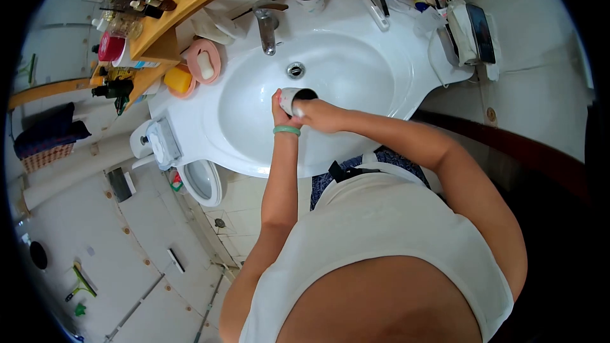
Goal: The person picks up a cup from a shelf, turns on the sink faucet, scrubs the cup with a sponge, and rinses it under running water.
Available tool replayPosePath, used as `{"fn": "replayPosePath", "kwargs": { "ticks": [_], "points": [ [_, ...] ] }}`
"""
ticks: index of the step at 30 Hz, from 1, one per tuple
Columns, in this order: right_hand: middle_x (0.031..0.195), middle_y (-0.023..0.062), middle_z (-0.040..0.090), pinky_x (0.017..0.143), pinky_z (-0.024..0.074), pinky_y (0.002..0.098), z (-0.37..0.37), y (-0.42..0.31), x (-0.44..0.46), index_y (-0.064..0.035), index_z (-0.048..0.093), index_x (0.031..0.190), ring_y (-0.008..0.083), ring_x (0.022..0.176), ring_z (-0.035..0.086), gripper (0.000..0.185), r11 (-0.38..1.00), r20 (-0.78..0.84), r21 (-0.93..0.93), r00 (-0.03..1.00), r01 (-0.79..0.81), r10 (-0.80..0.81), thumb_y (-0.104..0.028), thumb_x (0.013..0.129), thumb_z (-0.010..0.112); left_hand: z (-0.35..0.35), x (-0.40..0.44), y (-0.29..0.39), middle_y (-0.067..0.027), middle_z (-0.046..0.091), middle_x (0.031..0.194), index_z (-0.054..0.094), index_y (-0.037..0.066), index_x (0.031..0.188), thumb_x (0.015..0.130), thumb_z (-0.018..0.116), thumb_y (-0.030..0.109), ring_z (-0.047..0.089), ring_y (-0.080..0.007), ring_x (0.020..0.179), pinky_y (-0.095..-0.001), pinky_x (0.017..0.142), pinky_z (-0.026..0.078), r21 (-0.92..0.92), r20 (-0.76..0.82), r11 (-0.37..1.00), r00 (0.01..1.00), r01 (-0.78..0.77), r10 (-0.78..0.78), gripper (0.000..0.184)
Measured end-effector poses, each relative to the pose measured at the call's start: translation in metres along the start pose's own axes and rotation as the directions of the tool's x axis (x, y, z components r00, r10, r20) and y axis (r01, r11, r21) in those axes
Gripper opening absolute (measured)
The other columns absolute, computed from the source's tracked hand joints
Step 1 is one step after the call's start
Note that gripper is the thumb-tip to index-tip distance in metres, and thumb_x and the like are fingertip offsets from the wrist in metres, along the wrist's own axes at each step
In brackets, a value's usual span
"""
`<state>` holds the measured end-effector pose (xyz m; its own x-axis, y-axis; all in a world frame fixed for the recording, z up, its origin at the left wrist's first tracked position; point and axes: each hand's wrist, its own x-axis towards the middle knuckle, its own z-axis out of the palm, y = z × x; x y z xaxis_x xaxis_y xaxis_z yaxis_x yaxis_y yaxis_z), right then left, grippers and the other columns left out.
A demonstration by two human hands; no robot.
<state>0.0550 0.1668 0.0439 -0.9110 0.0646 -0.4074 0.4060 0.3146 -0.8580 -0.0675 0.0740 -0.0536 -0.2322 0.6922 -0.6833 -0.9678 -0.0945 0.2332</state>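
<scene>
Over the front of the white sink basin (356, 76), my left hand (281, 114) is wrapped round a light-coloured cup (288, 98) with a dark inside. The cup is tilted, its mouth toward the right. A green bangle (286, 130) circles my left wrist. My right hand (323, 116) is closed at the cup's near side and rim. Something whitish shows at its fingertips, blurred, and I cannot make out what it is. Behind the cup are the drain (295, 70) and the metal faucet (265, 25).
A second cup (309, 5) with a toothbrush stands behind the basin. Pink soap dishes (211, 51) with soap and a yellow sponge (177, 80) sit at the left. A wooden shelf (181, 9) carries bottles. A phone (481, 33) is at the right; a toilet (216, 183) is below left.
</scene>
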Motion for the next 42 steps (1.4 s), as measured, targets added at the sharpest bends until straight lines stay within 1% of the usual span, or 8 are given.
{"fn": "replayPosePath", "kwargs": {
  "ticks": [4, 15, 25, 29, 31, 38, 40, 42],
  "points": [
    [0.112, 0.0147, 0.055, 0.091, 0.0401, 0.0382, -0.008, 0.024, -0.003, -0.0032, 0.06, 0.102, 0.0314, 0.111, 0.048, 0.025, 0.534, 0.091, -0.738, 0.845, 0.413, -0.527, -0.013, 0.079, 0.056, -0.002, -0.005, 0.005, -0.0131, 0.061, 0.109, 0.059, 0.004, 0.106, 0.081, 0.057, 0.043, 0.058, -0.0288, 0.101, -0.045, 0.091, 0.046, -0.119, -0.004, 0.98, 0.987, 0.159, -0.16, 0.046],
    [0.079, 0.0084, 0.065, 0.075, 0.0481, 0.034, -0.01, 0.035, 0.029, -0.0033, 0.063, 0.068, 0.025, 0.079, 0.06, 0.007, 0.122, 0.378, -0.855, 0.767, 0.504, -0.519, -0.01, 0.068, 0.06, 0.018, -0.022, -0.007, -0.0082, 0.056, 0.122, 0.056, 0.013, 0.116, 0.086, 0.054, 0.045, 0.052, -0.0299, 0.113, -0.0491, 0.097, 0.041, -0.076, -0.234, 0.986, 0.958, 0.15, -0.164, 0.044],
    [0.064, 0.0126, 0.062, 0.059, 0.0453, 0.036, 0.015, 0.065, 0.078, -0.0071, 0.063, 0.057, 0.0289, 0.062, 0.059, 0.007, 0.634, 0.222, -0.637, 0.892, 0.439, -0.394, -0.01, 0.063, 0.066, 0.026, -0.02, -0.013, -0.0126, 0.057, 0.119, 0.053, 0.007, 0.118, 0.083, 0.058, 0.041, 0.054, -0.0317, 0.109, -0.0498, 0.094, 0.043, -0.079, -0.297, 0.994, 0.95, 0.078, -0.098, 0.048],
    [0.08, 0.0129, 0.064, 0.065, 0.0477, 0.0363, 0.025, 0.049, 0.07, -0.0027, 0.066, 0.079, 0.0249, 0.076, 0.062, 0.011, 0.993, -0.148, 0.039, 0.983, 0.111, -0.104, -0.012, 0.075, 0.063, 0.014, -0.015, -0.01, -0.0119, 0.06, 0.11, 0.054, 0.007, 0.11, 0.086, 0.053, 0.044, 0.056, -0.0297, 0.103, -0.0468, 0.091, 0.046, -0.03, -0.249, 1.0, 0.969, -0.005, -0.002, 0.044],
    [0.102, 0.0132, 0.063, 0.075, 0.0503, 0.0378, 0.029, 0.032, 0.062, 0.0027, 0.059, 0.108, 0.0244, 0.095, 0.062, 0.03, 0.416, -0.091, 0.909, 0.965, -0.02, 0.246, -0.013, 0.083, 0.061, 0.013, -0.01, -0.008, -0.015, 0.061, 0.108, 0.054, 0.004, 0.107, 0.085, 0.052, 0.046, 0.058, -0.0312, 0.101, -0.0457, 0.09, 0.047, 0.024, -0.148, 0.97, 0.959, -0.24, 0.241, 0.048],
    [0.102, 0.0148, 0.063, 0.077, 0.0503, 0.0386, 0.041, 0.024, 0.061, 0.0017, 0.059, 0.107, 0.027, 0.094, 0.062, 0.027, -0.067, -0.212, 0.968, 0.935, 0.24, 0.286, -0.007, 0.082, 0.059, 0.011, -0.012, -0.005, -0.0149, 0.062, 0.101, 0.054, 0.005, 0.103, 0.085, 0.054, 0.044, 0.059, -0.032, 0.096, -0.0432, 0.091, 0.047, 0.058, -0.051, 0.942, 0.942, -0.33, 0.333, 0.043],
    [0.101, 0.0162, 0.063, 0.075, 0.0495, 0.0366, 0.027, 0.044, 0.056, -0.0019, 0.057, 0.108, 0.026, 0.093, 0.062, 0.03, 0.984, -0.228, -0.036, 0.957, 0.175, -0.178, -0.005, 0.078, 0.059, 0.014, -0.016, -0.004, -0.0153, 0.061, 0.106, 0.052, 0.004, 0.109, 0.085, 0.056, 0.042, 0.058, -0.0329, 0.099, -0.0436, 0.093, 0.046, -0.03, -0.177, 0.986, 0.972, -0.163, 0.156, 0.045],
    [0.097, 0.0168, 0.063, 0.074, 0.0482, 0.0362, 0.037, 0.07, 0.081, -0.0038, 0.059, 0.104, 0.0272, 0.088, 0.062, 0.03, 0.998, -0.07, -0.015, 0.995, 0.069, -0.07, -0.005, 0.074, 0.061, 0.011, -0.018, -0.008, -0.0151, 0.059, 0.113, 0.051, 0.004, 0.114, 0.085, 0.057, 0.042, 0.056, -0.0337, 0.103, -0.0479, 0.095, 0.043, -0.088, -0.181, 0.995, 0.983, -0.044, 0.027, 0.049]
  ]
}}
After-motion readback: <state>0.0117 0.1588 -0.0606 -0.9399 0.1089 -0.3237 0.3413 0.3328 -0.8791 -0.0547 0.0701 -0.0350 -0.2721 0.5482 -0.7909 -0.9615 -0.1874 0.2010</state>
